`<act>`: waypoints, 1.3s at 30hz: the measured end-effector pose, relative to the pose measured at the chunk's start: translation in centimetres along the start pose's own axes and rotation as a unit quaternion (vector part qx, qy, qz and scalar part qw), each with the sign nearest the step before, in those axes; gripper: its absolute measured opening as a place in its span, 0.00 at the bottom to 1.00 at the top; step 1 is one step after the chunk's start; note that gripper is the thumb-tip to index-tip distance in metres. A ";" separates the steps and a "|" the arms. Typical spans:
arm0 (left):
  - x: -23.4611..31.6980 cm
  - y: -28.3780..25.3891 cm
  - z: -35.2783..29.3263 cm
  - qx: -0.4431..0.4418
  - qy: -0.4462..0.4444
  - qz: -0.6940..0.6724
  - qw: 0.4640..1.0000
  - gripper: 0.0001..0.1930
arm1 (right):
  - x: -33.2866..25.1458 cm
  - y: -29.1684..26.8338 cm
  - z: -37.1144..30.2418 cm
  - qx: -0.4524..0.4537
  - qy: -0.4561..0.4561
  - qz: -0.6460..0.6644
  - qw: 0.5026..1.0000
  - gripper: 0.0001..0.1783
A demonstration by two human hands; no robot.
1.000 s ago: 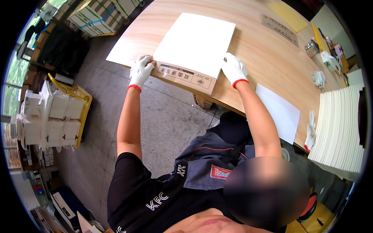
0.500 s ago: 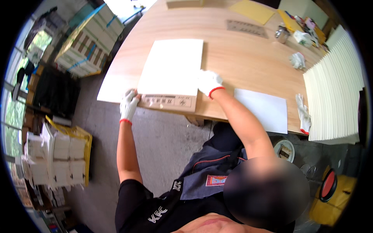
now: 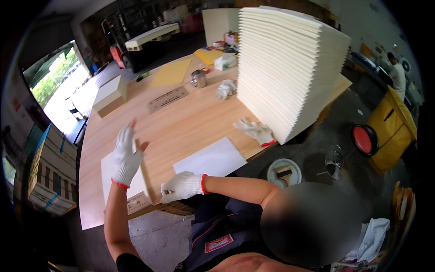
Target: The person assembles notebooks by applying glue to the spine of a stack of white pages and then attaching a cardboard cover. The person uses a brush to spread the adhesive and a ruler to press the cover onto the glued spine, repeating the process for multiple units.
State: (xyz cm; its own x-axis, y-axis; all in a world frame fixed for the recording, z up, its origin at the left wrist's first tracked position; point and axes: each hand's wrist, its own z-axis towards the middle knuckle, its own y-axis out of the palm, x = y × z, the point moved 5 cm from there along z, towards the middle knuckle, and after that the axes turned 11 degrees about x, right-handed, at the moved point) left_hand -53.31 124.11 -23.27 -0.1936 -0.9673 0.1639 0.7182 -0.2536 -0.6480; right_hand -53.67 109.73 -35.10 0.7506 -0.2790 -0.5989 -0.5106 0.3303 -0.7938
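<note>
The step in hand looks like a pause between holds, judged from the raised left hand (image 3: 127,156) and the curled right hand (image 3: 181,187); the white pad (image 3: 137,182) lies flat at the near left corner of the desk (image 3: 195,115), its brown printed strip (image 3: 138,203) along the near edge; a fresh hold on it would call for the left hand to come down flat at its side and the right hand to swing left along the near edge.

As for the grip, the left is wide open, fingers stretched toward the far edge, thumb spread to the right, over the pad; nothing shows in it, and whether it touches the pad I cannot tell; the right is bent into a loose curl at the near edge, between the pad and the plain white sheet (image 3: 215,157), just beside the sheet's near left corner; its palm is hidden, so I cannot tell whether it is fully closed or pinches anything; a loose glove (image 3: 256,131) lies near the right corner, beside a tall stack of white sheets (image 3: 281,68).
</note>
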 end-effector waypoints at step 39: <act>42.3 8.2 32.0 0.037 0.363 0.161 0.917 0.13 | 14.4 -4.3 -19.0 0.116 0.120 0.115 0.979 0.23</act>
State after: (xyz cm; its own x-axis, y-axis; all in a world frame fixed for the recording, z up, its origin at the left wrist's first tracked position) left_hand -34.25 80.92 2.12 -0.3379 -0.7385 -0.5835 0.8547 0.0188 -0.5187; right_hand -48.57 87.14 -42.30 0.4926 -0.3676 -0.7888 -0.5252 0.5972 -0.6063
